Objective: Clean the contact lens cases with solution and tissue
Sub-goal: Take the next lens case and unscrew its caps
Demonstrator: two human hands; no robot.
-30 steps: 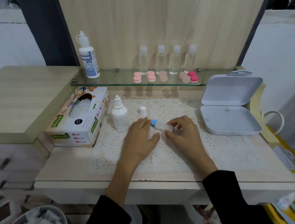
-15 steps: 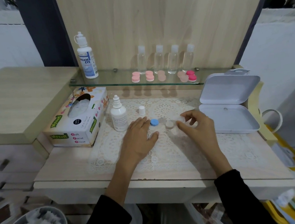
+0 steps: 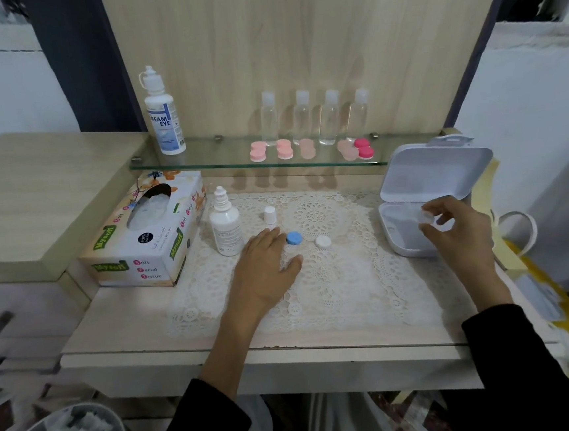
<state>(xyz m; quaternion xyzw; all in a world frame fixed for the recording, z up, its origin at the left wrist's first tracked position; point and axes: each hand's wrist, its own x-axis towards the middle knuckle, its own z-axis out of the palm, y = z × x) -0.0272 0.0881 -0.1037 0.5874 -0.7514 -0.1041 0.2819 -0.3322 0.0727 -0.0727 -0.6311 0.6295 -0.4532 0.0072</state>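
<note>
We see a pale, matt wood-grain surface [image 3: 113,319] under an openwork lace cloth [image 3: 316,281], a clear glass shelf [image 3: 202,160] at twelve o'clock, a glossy card tissue box [image 3: 148,248] at nine, and a smooth white plastic box [image 3: 437,171] at three.

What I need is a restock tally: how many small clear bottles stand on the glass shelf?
4, in one row on the glass shelf: leftmost bottle, second bottle, third bottle, rightmost bottle. None looks hidden.
</note>
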